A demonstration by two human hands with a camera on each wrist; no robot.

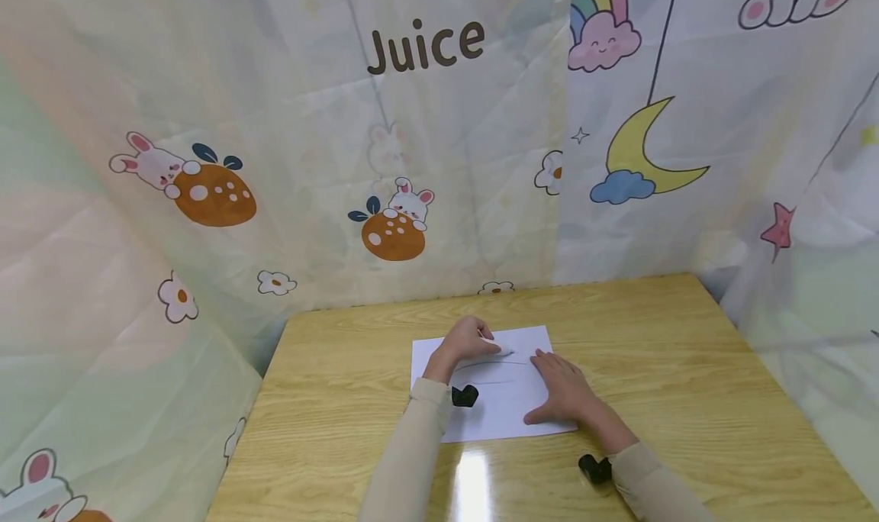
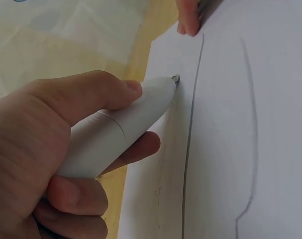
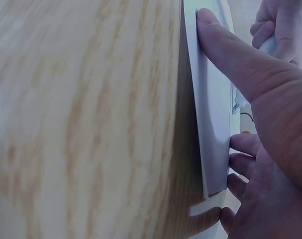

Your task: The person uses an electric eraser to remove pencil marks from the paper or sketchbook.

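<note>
Printed fabric point(image 1: 467, 148) is hanging behind a wooden table point(image 1: 343, 400) bearing line-marked paper point(image 1: 494, 415). The left hand point(image 1: 463, 342) is gripping a white pen-like tool point(image 2: 123, 123), tip angled over the paper; the right hand point(image 1: 566, 392), fingers spread, is resting on the paper's right edge, likely steadying it.

The head view looks forward and down from farthest off, across table point(image 1: 330, 430), paper point(image 1: 508, 419) and curtain point(image 1: 309, 87). The left wrist view faces the pen point(image 2: 133, 117) closely; the right, also close, looks low (nearly level) along the paper's edge. All three share paper and pen.
</note>
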